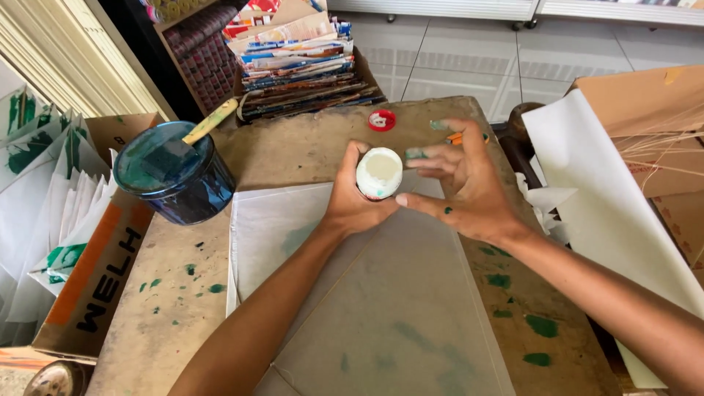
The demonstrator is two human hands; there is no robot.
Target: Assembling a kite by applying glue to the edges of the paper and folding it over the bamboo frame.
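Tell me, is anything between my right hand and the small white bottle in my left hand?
Nothing visible. The left hand holds the white bottle upright, and the right hand is right beside it, paint-stained fingers spread toward its top, with no object between.

We have one view only, head-worn, looking steeply down and forward over the paint-spotted worktable [176,308]. We sit close: both forearms enter from the bottom edge, and tiled floor [469,59] fills the top.
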